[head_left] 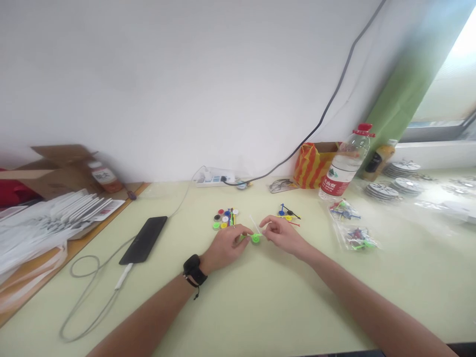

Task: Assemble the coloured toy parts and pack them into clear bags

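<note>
The green wheel piece (255, 238) sits just right of the frame's centre, in the narrow space between the two hands, directly off the fingertips of the left hand (227, 245), which is the nearer. The left grip appears pinched on the piece's left side; its long axis seems to run across the frame, from one hand toward the other. The right hand (284, 234) has thumb and forefinger curled close together just beyond the piece; whether that grip has hold of anything I cannot tell. A thin pale strip (255, 224) slants above the wheel, between the hands. Farther up the bench (238, 307), loose coloured parts (225, 218) lie past the left hand and a smaller group (289, 213) past the right. Bagged parts (359, 238) and a water bottle (344, 166) stay well right, a phone (144, 240) well left; nothing seems to block the space between the hands.
</note>
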Demonstrator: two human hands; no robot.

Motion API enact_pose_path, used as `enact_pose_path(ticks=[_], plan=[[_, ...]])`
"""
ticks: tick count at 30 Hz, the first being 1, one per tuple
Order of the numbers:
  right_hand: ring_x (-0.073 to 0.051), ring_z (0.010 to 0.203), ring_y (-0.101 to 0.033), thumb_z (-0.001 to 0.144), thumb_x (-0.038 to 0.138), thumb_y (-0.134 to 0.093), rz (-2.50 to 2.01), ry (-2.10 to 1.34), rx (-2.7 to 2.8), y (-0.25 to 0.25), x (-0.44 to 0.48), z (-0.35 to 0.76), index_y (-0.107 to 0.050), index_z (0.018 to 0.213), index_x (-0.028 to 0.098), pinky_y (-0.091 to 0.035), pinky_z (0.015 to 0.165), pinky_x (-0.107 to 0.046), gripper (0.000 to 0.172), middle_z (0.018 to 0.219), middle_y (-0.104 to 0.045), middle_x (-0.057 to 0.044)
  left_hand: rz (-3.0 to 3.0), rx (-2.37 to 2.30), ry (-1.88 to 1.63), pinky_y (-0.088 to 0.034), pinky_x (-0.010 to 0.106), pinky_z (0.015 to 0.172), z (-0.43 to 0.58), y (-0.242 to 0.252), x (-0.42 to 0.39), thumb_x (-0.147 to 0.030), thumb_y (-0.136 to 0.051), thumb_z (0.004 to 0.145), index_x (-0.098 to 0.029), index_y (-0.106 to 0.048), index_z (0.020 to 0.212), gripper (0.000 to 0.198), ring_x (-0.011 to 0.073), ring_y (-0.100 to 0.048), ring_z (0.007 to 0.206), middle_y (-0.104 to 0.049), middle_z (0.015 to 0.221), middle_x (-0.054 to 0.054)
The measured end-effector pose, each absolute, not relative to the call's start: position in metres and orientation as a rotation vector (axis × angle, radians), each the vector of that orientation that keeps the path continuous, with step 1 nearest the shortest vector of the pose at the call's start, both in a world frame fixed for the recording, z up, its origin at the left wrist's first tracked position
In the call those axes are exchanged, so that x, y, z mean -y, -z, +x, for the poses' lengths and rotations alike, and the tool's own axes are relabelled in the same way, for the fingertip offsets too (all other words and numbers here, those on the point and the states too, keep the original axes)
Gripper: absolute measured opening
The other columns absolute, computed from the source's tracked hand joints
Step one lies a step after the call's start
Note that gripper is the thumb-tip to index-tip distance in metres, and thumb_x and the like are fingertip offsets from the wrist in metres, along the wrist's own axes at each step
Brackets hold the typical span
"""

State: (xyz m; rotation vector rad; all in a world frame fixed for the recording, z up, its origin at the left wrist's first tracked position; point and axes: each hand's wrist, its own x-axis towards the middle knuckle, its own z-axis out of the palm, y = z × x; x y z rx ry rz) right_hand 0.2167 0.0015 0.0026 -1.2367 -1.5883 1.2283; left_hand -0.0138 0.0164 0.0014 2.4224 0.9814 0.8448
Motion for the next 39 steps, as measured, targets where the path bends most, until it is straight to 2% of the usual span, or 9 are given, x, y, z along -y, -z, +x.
enact_pose_path(ticks=[5,11,18,24,28,34,36,38,39], plan=[[-0.013,0.055,-0.05,0.075,0.02,-0.058,-1.317,-1.24,1.611,0.006,-0.005,0.218,-0.059,0.095,0.021,-0.034,0.051,-0.022,0.02,0.058,-0.054,0.008,2.515,-0.892,-0.754,-0.048,0.03,0.078,-0.015,-0.004,-0.016,-0.019,-0.049,0.1,-0.029,-0.072,0.115,0.029,0.0199,-0.065,0.089,-0.072,0.099,0.004],[-0.014,0.056,-0.051,0.078,0.023,-0.06,-1.289,-1.174,1.68,0.01,-0.005,0.217,-0.058,0.095,0.021,-0.037,0.053,-0.024,0.017,0.06,-0.054,0.007,2.557,-0.871,-0.712,-0.049,0.032,0.084,-0.015,-0.006,-0.015,-0.011,-0.046,0.098,-0.029,-0.07,0.118,0.036,0.021,-0.065,0.095,-0.072,0.104,0.004],[-0.016,0.064,-0.059,0.082,0.023,-0.059,-1.284,-0.993,1.787,0.017,-0.008,0.217,-0.059,0.092,0.02,-0.042,0.059,-0.026,0.011,0.068,-0.06,0.003,2.647,-0.897,-0.664,-0.048,0.038,0.09,-0.009,-0.008,-0.009,-0.017,-0.056,0.094,-0.025,-0.069,0.106,0.02,0.0244,-0.062,0.099,-0.07,0.11,0.006],[-0.015,0.064,-0.058,0.085,0.021,-0.057,-1.364,-0.848,1.915,0.012,-0.003,0.216,-0.062,0.088,0.02,-0.04,0.057,-0.025,0.006,0.071,-0.063,0.001,2.721,-0.896,-0.713,-0.047,0.044,0.097,-0.009,-0.007,-0.005,-0.024,-0.062,0.092,-0.028,-0.068,0.112,0.022,0.0259,-0.059,0.107,-0.068,0.118,0.005],[-0.016,0.063,-0.058,0.089,0.025,-0.055,-1.432,-0.76,1.954,0.006,0.002,0.217,-0.063,0.101,0.019,-0.039,0.057,-0.026,0.015,0.072,-0.063,0.001,2.6,-0.968,-0.936,-0.045,0.044,0.105,-0.012,-0.005,-0.011,-0.025,-0.061,0.095,-0.03,-0.064,0.122,0.028,0.0241,-0.059,0.114,-0.067,0.119,0.004],[-0.018,0.073,-0.062,0.093,0.039,-0.058,-1.582,-0.526,1.989,-0.002,0.009,0.22,-0.057,0.134,0.022,-0.042,0.066,-0.029,0.045,0.091,-0.069,-0.004,2.45,-1.116,-1.224,-0.045,0.044,0.106,-0.017,0.0,-0.022,-0.023,-0.057,0.099,-0.027,-0.067,0.116,0.02,0.0231,-0.06,0.113,-0.069,0.113,0.005],[-0.019,0.072,-0.06,0.093,0.044,-0.058,-1.599,-0.466,1.977,-0.008,0.011,0.22,-0.064,0.125,0.02,-0.04,0.066,-0.03,0.04,0.085,-0.068,-0.004,2.439,-1.11,-1.261,-0.046,0.043,0.105,-0.017,0.0,-0.024,-0.022,-0.056,0.099,-0.027,-0.067,0.114,0.02,0.0227,-0.062,0.11,-0.07,0.111,0.005],[-0.017,0.064,-0.055,0.095,0.051,-0.053,-1.565,-0.608,1.992,-0.015,0.012,0.221,-0.071,0.09,0.018,-0.039,0.062,-0.029,0.038,0.069,-0.061,-0.003,2.432,-1.093,-1.293,-0.046,0.044,0.104,-0.017,0.0,-0.024,-0.022,-0.055,0.1,-0.026,-0.068,0.112,0.019,0.0227,-0.063,0.108,-0.071,0.108,0.005],[-0.015,0.058,-0.05,0.097,0.055,-0.048,-1.515,-0.764,2.005,-0.018,0.012,0.221,-0.066,0.069,0.019,-0.038,0.06,-0.029,0.049,0.06,-0.055,-0.001,2.427,-1.087,-1.308,-0.046,0.044,0.104,-0.017,0.0,-0.024,-0.022,-0.055,0.1,-0.025,-0.068,0.111,0.018,0.0228,-0.063,0.106,-0.071,0.107,0.005]])
